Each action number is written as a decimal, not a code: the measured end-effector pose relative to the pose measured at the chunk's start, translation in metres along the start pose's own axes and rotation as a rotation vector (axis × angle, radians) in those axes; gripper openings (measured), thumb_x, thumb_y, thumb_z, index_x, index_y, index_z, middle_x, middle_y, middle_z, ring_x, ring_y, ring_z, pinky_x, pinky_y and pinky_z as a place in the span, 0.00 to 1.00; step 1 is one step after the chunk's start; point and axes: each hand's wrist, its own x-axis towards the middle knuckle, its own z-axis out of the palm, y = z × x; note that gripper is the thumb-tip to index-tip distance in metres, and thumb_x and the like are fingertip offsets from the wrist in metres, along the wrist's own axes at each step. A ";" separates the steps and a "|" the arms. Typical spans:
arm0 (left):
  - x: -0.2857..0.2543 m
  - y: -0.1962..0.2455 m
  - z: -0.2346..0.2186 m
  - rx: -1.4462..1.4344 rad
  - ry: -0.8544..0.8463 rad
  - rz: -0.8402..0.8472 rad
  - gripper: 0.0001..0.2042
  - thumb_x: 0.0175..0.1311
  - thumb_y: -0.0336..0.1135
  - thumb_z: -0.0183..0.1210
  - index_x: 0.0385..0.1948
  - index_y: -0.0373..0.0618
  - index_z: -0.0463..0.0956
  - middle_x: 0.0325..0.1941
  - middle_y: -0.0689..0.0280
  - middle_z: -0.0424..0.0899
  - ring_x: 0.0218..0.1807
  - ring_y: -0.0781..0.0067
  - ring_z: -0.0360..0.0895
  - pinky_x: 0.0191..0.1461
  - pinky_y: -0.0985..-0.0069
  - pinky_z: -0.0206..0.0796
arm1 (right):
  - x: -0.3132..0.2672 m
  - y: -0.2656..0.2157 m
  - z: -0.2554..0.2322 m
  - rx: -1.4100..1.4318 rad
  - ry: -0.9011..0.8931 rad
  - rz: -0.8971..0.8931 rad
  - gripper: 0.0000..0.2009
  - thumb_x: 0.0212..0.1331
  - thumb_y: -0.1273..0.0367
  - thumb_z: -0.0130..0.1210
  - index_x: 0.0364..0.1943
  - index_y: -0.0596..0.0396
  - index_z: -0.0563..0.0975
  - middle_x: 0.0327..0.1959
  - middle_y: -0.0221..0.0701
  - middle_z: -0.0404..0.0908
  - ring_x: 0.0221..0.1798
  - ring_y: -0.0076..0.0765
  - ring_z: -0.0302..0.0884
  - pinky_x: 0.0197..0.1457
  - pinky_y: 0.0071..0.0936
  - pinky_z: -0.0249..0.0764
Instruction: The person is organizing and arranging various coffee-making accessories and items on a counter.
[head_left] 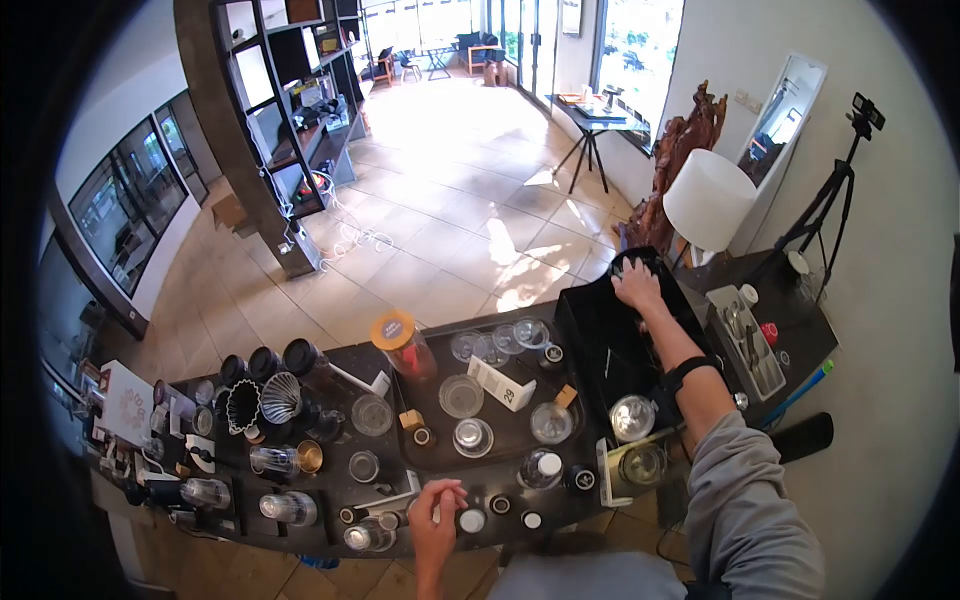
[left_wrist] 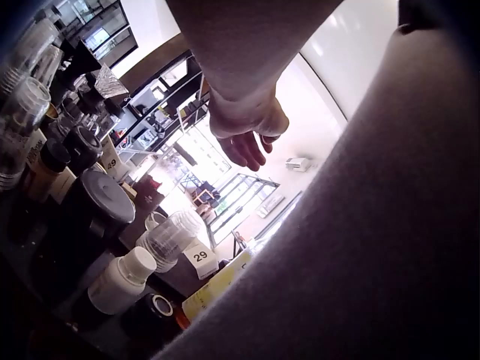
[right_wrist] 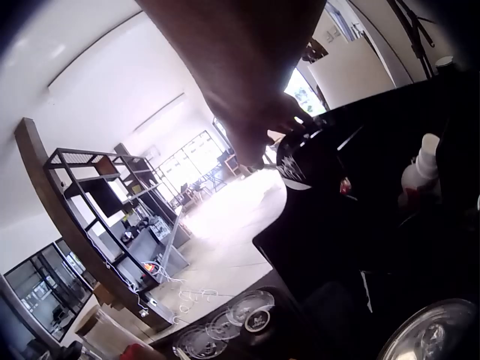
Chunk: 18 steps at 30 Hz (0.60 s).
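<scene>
At the far end of a deep black bin (head_left: 590, 345), my right hand (head_left: 637, 283) reaches down with its fingers spread over a dark rounded item. In the right wrist view the fingers of this hand (right_wrist: 289, 120) lie at the upper edge of that dark item (right_wrist: 306, 157); whether they touch it is hard to tell. My left hand (head_left: 434, 520) is held above the table's near edge, fingers loosely bent and holding nothing, beside a white-capped jar (head_left: 472, 520). The left wrist view shows the same hand (left_wrist: 244, 131) with its fingers hanging relaxed.
A dark tray (head_left: 450, 340) bears glass lids, cups and a "29" card (head_left: 501, 384). Jars, glass drippers (head_left: 281, 398) and black-lidded canisters crowd the table's left. Right of the bin stand a cutlery tray (head_left: 745, 345), a lamp (head_left: 709, 200) and a tripod (head_left: 826, 205). A white bottle (right_wrist: 420, 176) stands inside the bin.
</scene>
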 end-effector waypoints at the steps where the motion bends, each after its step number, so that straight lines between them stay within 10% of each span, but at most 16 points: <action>1: 0.000 0.000 0.000 -0.013 0.005 0.006 0.07 0.71 0.26 0.50 0.42 0.36 0.77 0.33 0.63 0.81 0.33 0.78 0.78 0.39 0.79 0.70 | -0.002 -0.002 -0.016 0.022 -0.024 -0.014 0.30 0.64 0.52 0.51 0.68 0.49 0.65 0.74 0.48 0.58 0.71 0.56 0.61 0.71 0.53 0.59; 8: 0.011 0.007 -0.006 -0.120 -0.178 0.030 0.08 0.73 0.28 0.48 0.40 0.37 0.77 0.27 0.67 0.77 0.31 0.80 0.75 0.37 0.81 0.68 | -0.083 -0.015 -0.135 0.173 0.256 -0.371 0.21 0.62 0.60 0.54 0.57 0.52 0.74 0.63 0.42 0.71 0.61 0.46 0.74 0.60 0.47 0.71; 13: 0.020 -0.001 -0.014 -0.150 -0.295 0.060 0.08 0.73 0.30 0.50 0.39 0.36 0.77 0.23 0.68 0.77 0.28 0.81 0.74 0.34 0.81 0.67 | -0.219 -0.035 -0.211 0.646 -0.033 -0.461 0.09 0.65 0.66 0.55 0.35 0.59 0.79 0.26 0.29 0.78 0.29 0.25 0.74 0.36 0.27 0.72; 18: 0.019 -0.005 -0.025 -0.038 -0.375 0.083 0.09 0.73 0.33 0.51 0.38 0.38 0.78 0.22 0.69 0.77 0.26 0.83 0.74 0.30 0.82 0.65 | -0.319 -0.025 -0.190 0.595 -0.650 -0.494 0.16 0.68 0.61 0.53 0.26 0.56 0.79 0.23 0.30 0.80 0.25 0.25 0.73 0.32 0.29 0.70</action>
